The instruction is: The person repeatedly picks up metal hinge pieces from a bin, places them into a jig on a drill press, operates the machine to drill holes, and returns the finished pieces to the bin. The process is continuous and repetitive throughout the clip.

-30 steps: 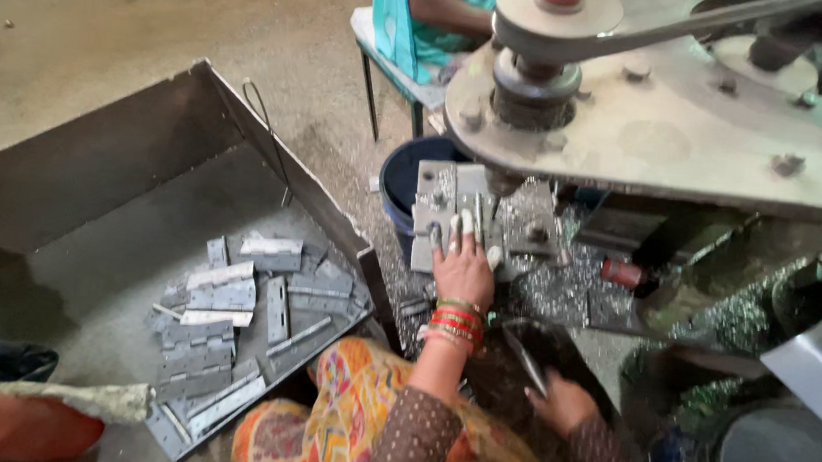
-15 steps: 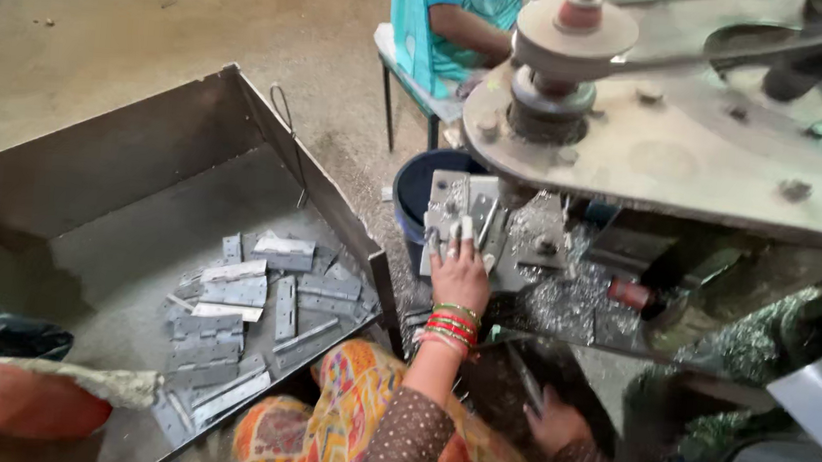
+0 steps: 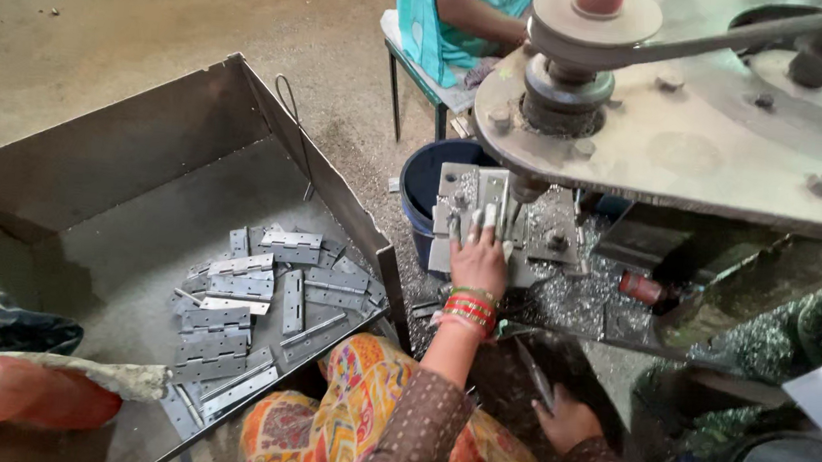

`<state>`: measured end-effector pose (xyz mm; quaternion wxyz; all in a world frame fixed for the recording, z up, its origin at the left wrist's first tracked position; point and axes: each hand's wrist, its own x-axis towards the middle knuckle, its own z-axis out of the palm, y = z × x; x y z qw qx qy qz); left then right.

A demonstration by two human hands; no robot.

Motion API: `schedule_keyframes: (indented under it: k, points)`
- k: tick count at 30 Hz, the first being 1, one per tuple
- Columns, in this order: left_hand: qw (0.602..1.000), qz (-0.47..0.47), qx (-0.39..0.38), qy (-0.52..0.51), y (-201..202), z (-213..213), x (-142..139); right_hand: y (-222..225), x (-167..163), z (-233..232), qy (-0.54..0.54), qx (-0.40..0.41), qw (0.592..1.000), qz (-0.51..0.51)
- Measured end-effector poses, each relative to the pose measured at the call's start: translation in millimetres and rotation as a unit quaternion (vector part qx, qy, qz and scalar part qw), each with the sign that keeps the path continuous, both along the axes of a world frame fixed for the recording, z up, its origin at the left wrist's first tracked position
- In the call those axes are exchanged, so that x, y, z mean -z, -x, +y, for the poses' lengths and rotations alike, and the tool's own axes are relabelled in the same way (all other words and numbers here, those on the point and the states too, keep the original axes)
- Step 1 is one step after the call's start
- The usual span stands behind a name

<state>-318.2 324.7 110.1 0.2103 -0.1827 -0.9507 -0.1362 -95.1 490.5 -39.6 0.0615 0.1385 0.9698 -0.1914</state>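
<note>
— Four fingers (image 3: 476, 229) of the left hand (image 3: 480, 260) lie spread flat on a grey metal plate (image 3: 474, 192), pressing it down rather than gripping it.

— Where is that plate?

— On the press bed (image 3: 554, 239), just under the machine's spindle (image 3: 564, 96), at twelve o'clock from the wrist with its red and green bangles (image 3: 468, 310).

— And the right hand (image 3: 568, 420)?

— Low, at five o'clock from the left one. Its fingers curl around a thin metal rod (image 3: 533, 370); how tightly, I cannot tell.

— What lies around them?

— Shiny metal shavings (image 3: 573, 300) cover the bed. A dark blue bucket (image 3: 426, 178) stands at ten o'clock from the plate. At nine o'clock, a big steel tray (image 3: 140, 153) holds a heap of grey hinges (image 3: 247, 296). Another person sits on a stool (image 3: 424, 79) at twelve o'clock.
</note>
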Motion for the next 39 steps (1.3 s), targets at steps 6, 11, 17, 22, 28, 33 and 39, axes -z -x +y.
schedule_keyframes:
  k: [6, 11, 17, 22, 28, 33, 39]
  points:
    - [0.996, -0.087, 0.007, -0.035, -9.9, -3.8, 9.2, 25.7, 3.0, 34.9, -0.057, -0.015, 0.992, -0.115]
    - [0.998, -0.048, 0.005, -0.028, -16.4, -1.0, 4.3, 7.7, 10.6, 20.4, -0.043, -0.005, 0.995, -0.091]
    - [0.999, -0.033, 0.036, -0.01, -34.2, -14.6, -2.7, 17.2, 6.7, 28.8, 0.019, -0.041, 0.997, -0.056]
    - [0.998, -0.047, 0.017, -0.038, -6.2, -13.0, 0.6, 38.0, -16.5, 50.6, -0.056, -0.066, 0.99, -0.111]
    - [0.998, 0.002, 0.013, -0.06, -1.7, -5.0, -3.1, -10.0, 15.9, 16.2, 0.025, 0.009, 0.997, -0.068]
    - [0.993, 0.084, 0.045, -0.07, -35.1, -37.9, -15.1, 3.7, 18.4, 36.2, 0.006, 0.001, 0.993, -0.115]
    - [0.948, 0.066, -0.185, -0.251, -72.5, -169.0, 34.0, 35.3, -27.0, 73.3, -0.047, 0.003, 0.988, -0.144]
